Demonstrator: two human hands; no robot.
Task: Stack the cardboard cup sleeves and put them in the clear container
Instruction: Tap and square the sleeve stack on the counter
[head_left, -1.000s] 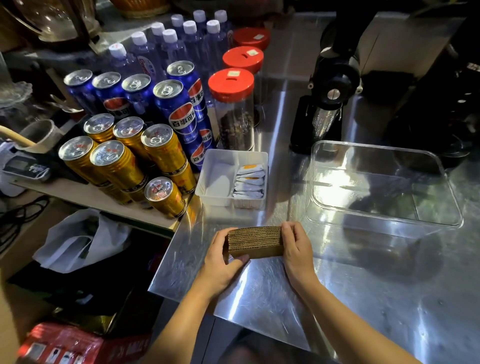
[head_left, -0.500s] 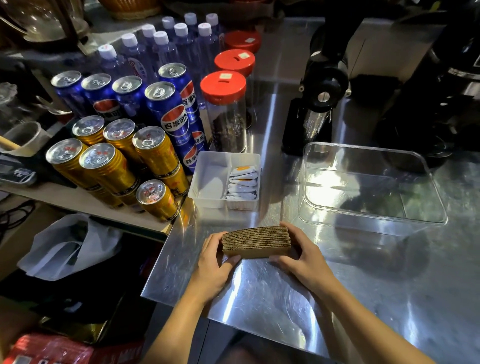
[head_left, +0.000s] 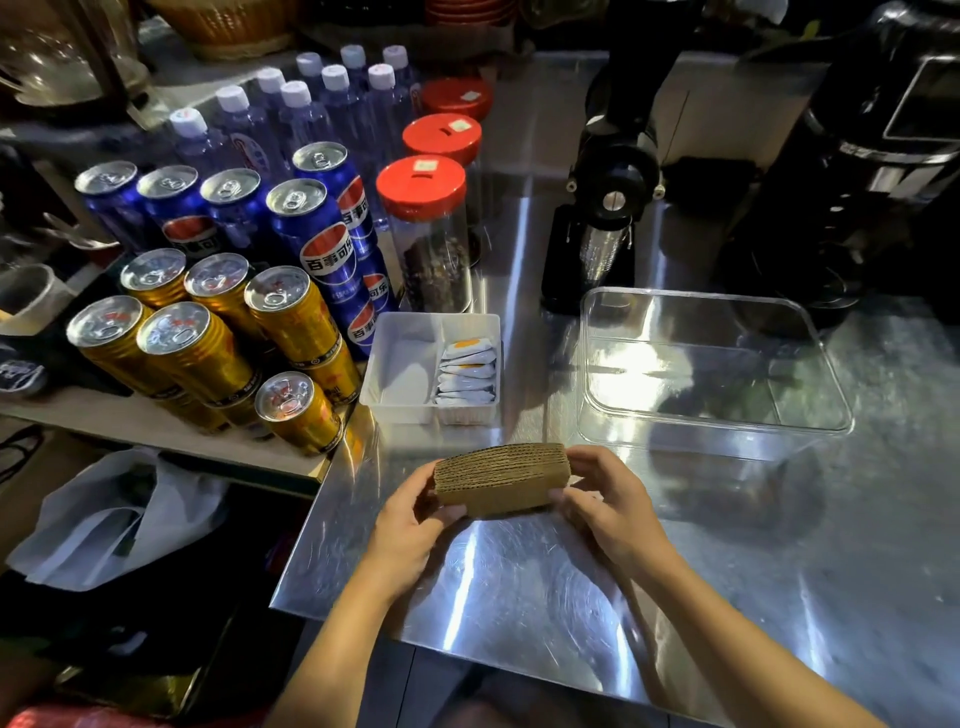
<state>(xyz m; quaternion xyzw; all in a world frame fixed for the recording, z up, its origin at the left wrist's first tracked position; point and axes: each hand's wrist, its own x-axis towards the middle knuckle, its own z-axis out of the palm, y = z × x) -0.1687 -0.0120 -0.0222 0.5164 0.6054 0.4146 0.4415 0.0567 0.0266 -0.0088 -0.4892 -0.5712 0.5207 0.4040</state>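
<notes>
Clamping the sleeve stack (head_left: 501, 478), left hand (head_left: 410, 525) and right hand (head_left: 610, 506) grip its ends beside the clear container (head_left: 711, 431).

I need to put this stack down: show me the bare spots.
Bare steel counter lies under both hands, and right of the clear container. The container itself is empty. Left is crowded: white tray, cans, jars.

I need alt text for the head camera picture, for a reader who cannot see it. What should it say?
Two bare hands, left hand and right hand, hold a stack of cardboard cup sleeves between them above a steel counter. An empty clear container stands to the right; soda cans and red-lidded jars stand to the left.
</notes>
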